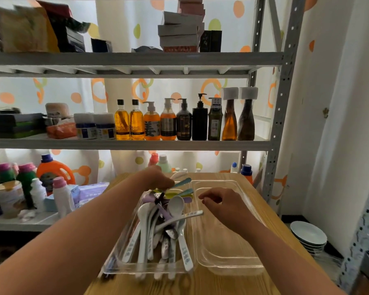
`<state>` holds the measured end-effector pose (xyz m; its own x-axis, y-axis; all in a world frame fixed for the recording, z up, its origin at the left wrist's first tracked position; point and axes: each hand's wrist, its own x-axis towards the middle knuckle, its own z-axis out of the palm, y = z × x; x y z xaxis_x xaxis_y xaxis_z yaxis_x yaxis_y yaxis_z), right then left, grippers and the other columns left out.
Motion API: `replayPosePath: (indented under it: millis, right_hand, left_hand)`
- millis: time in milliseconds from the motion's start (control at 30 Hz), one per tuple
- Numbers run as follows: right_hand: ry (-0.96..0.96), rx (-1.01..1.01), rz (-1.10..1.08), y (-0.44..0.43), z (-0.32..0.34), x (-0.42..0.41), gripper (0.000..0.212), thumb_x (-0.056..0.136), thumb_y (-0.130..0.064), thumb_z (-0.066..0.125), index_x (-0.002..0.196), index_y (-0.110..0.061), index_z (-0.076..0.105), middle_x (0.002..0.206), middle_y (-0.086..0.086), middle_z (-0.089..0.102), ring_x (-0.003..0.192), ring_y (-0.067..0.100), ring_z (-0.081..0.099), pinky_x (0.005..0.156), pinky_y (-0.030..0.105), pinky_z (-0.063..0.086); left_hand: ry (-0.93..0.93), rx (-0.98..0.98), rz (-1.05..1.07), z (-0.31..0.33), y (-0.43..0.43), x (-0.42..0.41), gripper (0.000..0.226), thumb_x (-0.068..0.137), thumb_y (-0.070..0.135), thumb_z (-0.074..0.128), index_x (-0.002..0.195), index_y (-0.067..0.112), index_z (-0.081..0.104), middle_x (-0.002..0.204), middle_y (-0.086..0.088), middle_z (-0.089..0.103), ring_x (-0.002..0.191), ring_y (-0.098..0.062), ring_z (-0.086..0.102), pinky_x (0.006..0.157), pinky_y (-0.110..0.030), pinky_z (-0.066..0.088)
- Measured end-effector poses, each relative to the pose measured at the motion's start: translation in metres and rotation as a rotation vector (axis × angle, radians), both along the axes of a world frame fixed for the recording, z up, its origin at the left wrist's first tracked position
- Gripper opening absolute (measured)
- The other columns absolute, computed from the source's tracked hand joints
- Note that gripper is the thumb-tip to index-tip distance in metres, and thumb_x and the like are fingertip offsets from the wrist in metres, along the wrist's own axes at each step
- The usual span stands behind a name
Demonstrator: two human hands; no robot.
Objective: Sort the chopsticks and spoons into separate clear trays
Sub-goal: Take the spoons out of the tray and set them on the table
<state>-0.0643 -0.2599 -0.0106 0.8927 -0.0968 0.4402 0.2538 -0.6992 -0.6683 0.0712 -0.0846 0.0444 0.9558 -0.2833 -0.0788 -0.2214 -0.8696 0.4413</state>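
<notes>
Grey metal shelving (136,143) lined with bottles (168,124) stands behind a wooden table (211,282), where two clear trays sit side by side, touching. The left tray (124,239) holds a jumbled heap of white spoons (176,204), with coloured ones at its far end; dark pieces among them may be chopsticks, though blur makes that uncertain. The left hand (158,177) reaches to the tray's far end, fingers curled, apparently pinching a teal spoon (182,182) by its handle. The right hand (221,202) hovers over the right tray (228,258), fingers loosely curled and holding nothing.
</notes>
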Motion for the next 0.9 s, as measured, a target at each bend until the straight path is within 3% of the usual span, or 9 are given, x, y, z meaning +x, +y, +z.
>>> replayPosePath:
  millis: [100,200,367,500,600,700,767,833,900]
  right_hand:
    - [-0.039,-0.001,-0.008,0.01,0.006,-0.006,0.017,0.091,-0.017,0.058,0.103,-0.019,0.07,0.096,-0.003,0.069,0.085,0.005,0.062,0.079,0.014,0.049]
    - [-0.089,0.051,-0.005,0.023,0.012,-0.012,0.021,0.091,-0.021,0.058,0.11,-0.018,0.067,0.101,-0.003,0.069,0.087,0.004,0.062,0.079,0.014,0.05]
    - [-0.114,0.23,-0.054,0.04,0.024,-0.02,0.042,0.088,-0.037,0.059,0.125,-0.017,0.057,0.108,0.001,0.068,0.091,0.011,0.064,0.084,0.035,0.055]
    - [-0.187,0.223,-0.143,0.039,0.027,-0.031,0.034,0.087,-0.028,0.063,0.118,-0.013,0.063,0.102,0.001,0.068,0.081,0.007,0.061,0.079,0.024,0.052]
    - [-0.218,0.219,-0.165,0.034,0.022,-0.04,0.032,0.088,-0.024,0.063,0.117,-0.012,0.065,0.106,0.003,0.07,0.08,0.006,0.061,0.077,0.019,0.052]
    - [-0.219,0.213,-0.186,0.023,0.015,-0.048,0.031,0.087,-0.025,0.063,0.116,-0.013,0.066,0.105,0.002,0.07,0.076,0.001,0.06,0.067,0.008,0.048]
    - [-0.203,0.214,-0.215,0.012,0.013,-0.053,0.03,0.086,-0.024,0.065,0.114,-0.013,0.067,0.105,0.003,0.07,0.08,0.005,0.062,0.068,0.01,0.048]
    - [-0.172,0.226,-0.257,-0.004,0.009,-0.056,0.029,0.086,-0.021,0.065,0.114,-0.012,0.067,0.106,0.005,0.07,0.083,0.01,0.064,0.072,0.016,0.05]
    - [-0.131,0.238,-0.328,-0.024,0.004,-0.059,0.029,0.087,-0.022,0.065,0.115,-0.012,0.067,0.108,0.005,0.069,0.085,0.012,0.064,0.074,0.021,0.05]
  left_hand:
    - [-0.056,-0.174,0.008,0.015,0.001,-0.011,0.025,0.086,0.032,0.064,0.086,0.006,0.061,0.074,-0.003,0.055,0.06,-0.011,0.046,0.049,-0.019,0.035]
    - [-0.044,-0.355,-0.013,0.028,-0.001,-0.027,0.029,0.087,0.033,0.061,0.089,0.005,0.066,0.08,-0.006,0.061,0.062,-0.014,0.046,0.051,-0.02,0.036]
    - [0.017,-0.568,-0.077,0.035,-0.013,-0.062,0.026,0.09,0.027,0.056,0.092,0.004,0.066,0.073,0.001,0.062,0.063,-0.011,0.047,0.054,-0.02,0.038]
    - [0.127,-0.694,-0.073,0.03,-0.026,-0.087,0.018,0.089,0.021,0.057,0.083,0.006,0.065,0.058,0.003,0.055,0.053,-0.008,0.044,0.048,-0.018,0.036]
    - [0.15,-0.675,-0.081,0.021,-0.035,-0.096,0.017,0.088,0.02,0.059,0.076,0.008,0.061,0.061,0.001,0.055,0.054,-0.01,0.043,0.05,-0.019,0.037]
    - [0.107,-0.615,-0.111,0.008,-0.047,-0.101,0.021,0.092,0.024,0.056,0.089,0.005,0.066,0.079,0.0,0.064,0.069,-0.013,0.05,0.064,-0.024,0.044]
    - [0.034,-0.576,-0.142,-0.006,-0.054,-0.103,0.027,0.094,0.026,0.054,0.097,0.003,0.067,0.085,-0.003,0.065,0.073,-0.014,0.053,0.068,-0.026,0.045]
    - [-0.113,-0.468,-0.208,-0.02,-0.057,-0.1,0.028,0.094,0.025,0.055,0.09,0.001,0.07,0.081,-0.01,0.064,0.073,-0.019,0.055,0.07,-0.027,0.045]
    - [-0.257,-0.312,-0.263,-0.03,-0.057,-0.093,0.031,0.093,0.026,0.053,0.072,0.007,0.068,0.065,-0.005,0.059,0.067,-0.02,0.054,0.064,-0.025,0.043]
